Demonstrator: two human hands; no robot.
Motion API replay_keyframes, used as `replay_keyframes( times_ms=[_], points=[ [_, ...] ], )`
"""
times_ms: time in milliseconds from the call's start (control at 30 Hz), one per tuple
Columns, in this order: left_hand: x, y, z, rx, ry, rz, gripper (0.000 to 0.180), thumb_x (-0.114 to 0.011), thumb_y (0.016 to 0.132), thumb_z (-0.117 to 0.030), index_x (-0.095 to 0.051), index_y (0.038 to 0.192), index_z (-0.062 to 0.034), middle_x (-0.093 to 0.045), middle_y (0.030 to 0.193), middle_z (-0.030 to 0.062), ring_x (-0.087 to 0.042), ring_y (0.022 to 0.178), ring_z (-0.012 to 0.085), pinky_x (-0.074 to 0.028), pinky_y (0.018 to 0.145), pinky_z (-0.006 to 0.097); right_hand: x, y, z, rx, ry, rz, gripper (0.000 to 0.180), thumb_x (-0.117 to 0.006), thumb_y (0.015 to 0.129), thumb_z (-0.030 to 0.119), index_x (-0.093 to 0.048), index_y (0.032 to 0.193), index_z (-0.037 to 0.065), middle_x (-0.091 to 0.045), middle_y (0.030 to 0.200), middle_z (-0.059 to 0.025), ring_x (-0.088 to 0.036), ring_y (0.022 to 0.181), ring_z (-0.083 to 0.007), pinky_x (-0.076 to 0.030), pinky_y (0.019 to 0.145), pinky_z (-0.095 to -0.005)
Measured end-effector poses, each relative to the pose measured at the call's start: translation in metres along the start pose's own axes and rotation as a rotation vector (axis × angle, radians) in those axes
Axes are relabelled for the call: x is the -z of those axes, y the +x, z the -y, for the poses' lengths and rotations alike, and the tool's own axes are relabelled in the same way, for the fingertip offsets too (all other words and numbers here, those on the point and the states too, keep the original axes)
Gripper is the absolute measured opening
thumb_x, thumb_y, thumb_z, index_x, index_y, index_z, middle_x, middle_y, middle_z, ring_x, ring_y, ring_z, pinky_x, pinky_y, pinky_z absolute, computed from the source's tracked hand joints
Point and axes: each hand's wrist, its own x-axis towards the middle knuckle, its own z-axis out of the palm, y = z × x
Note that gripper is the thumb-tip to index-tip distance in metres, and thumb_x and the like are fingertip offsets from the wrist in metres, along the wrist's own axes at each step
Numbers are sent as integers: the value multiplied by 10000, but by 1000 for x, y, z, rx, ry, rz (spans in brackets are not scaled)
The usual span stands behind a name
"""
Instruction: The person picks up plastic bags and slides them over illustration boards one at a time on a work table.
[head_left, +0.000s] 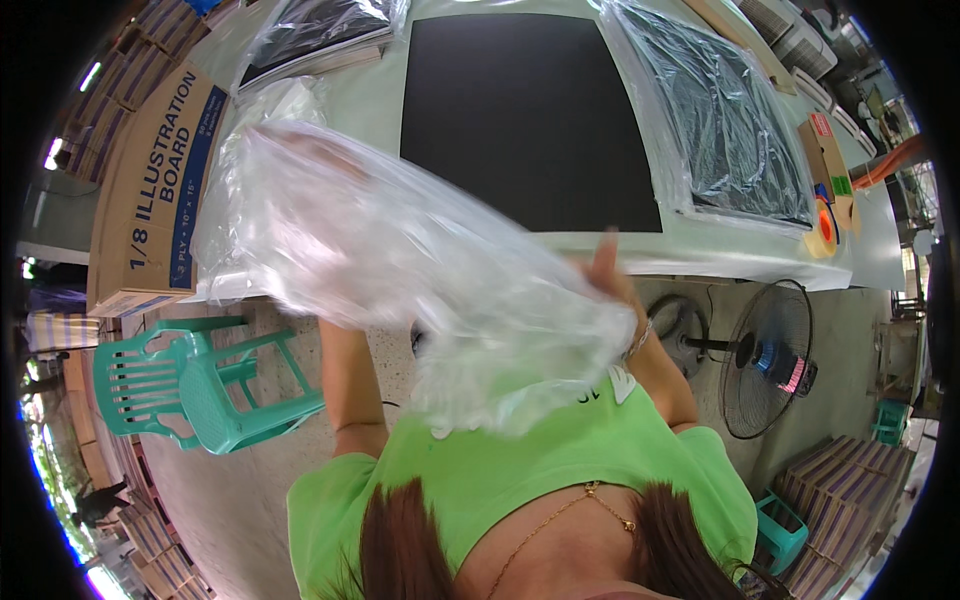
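Observation:
A clear plastic bag (430, 260), blurred by motion, stretches slantwise between my hands in front of my green shirt. My left hand (318, 152) shows faintly through the plastic at its upper left end, its fingers smeared and veiled. At the lower right end my right hand (612, 278) grips the bag, thumb sticking up, the other fingers partly hidden by plastic. Beyond the bag a black board (525, 120) lies flat on the table, its lower left part covered from view.
The pale table (375, 95) also bears plastic-wrapped black boards (725, 120), another wrapped stack (315, 40), a tape roll (824, 228) and a cardboard box (150, 200) at left. Below stand a green chair (215, 385) and a fan (768, 358).

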Motion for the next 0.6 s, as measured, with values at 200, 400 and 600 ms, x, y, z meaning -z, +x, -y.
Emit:
replay_keyframes(
  times_ms=[200,400,600],
  points=[
    [52,20,-10,-54,-191,-28,532,-536,903,-406,-488,1246,-2,-553,1105,105,-530,901,225,-424,680,392,66,-35,-14,784,-492,305,764,-500,862,587,-340,1397,66,-513,1264,-178,-570,1007,-250,-425,936,-386],
    [99,-50,54,297,5,-242,506,-525,909,-398,-490,1257,-33,-528,1181,108,-495,1014,252,-404,786,449,-73,-42,98,1092,-290,146,799,-522,841,600,-293,1426,105,-453,1331,-182,-528,1080,-275,-407,969,-428],
    [144,-95,108,290,-163,-421,482,-515,915,-390,-492,1268,-64,-503,1257,111,-461,1126,278,-383,892,506,-48,-35,109,992,5,186,781,-468,847,640,-370,1376,73,-502,1293,-174,-494,1145,-300,-361,1036,-460]
  ],
)
